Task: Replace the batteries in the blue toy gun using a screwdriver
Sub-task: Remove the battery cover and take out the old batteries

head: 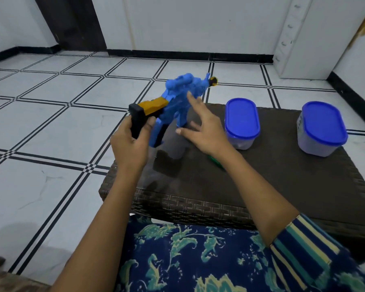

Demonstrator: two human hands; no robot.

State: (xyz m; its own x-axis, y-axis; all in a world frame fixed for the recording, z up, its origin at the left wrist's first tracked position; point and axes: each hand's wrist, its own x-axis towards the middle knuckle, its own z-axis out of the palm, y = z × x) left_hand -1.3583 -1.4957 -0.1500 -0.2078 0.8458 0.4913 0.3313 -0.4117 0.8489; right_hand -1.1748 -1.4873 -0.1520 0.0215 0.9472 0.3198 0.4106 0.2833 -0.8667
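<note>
The left hand [131,142] grips the gun [177,95] by its stock above the left edge of the surface [282,175], muzzle pointing away and right. The right hand [204,131], fingers spread and empty, is just right of its body.

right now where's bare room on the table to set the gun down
Bare: the near strip of the table in front of both containers, and the gap between left container and right container. Crowded: far left, where the left hand holds the toy gun beside the right hand, a green item under its wrist.
</note>
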